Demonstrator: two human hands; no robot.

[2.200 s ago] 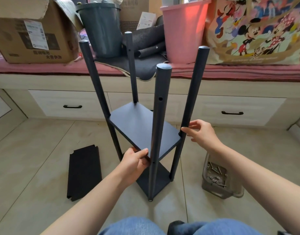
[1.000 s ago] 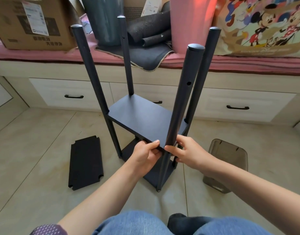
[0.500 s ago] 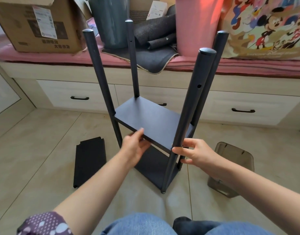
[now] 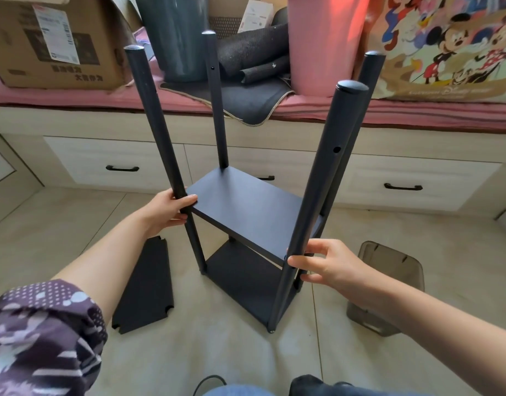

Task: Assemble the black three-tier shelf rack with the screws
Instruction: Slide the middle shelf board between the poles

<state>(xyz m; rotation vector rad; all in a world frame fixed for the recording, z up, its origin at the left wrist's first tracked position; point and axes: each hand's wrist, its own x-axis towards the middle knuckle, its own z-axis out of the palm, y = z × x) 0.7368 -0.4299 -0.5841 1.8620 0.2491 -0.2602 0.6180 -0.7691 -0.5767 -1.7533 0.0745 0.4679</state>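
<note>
The left hand [image 4: 167, 208] grips the rack's left post [image 4: 160, 138]; the right hand [image 4: 328, 264], fingers curled around the near post [image 4: 314, 201], steadies it for the loose third shelf [image 4: 146, 287].

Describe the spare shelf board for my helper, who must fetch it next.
Find the half-built black rack standing on the tiled floor. Just left of its base, a flat black shelf board lies alone on the tiles. Unlike the two fitted boards, it is loose, showing notched corners.
</note>
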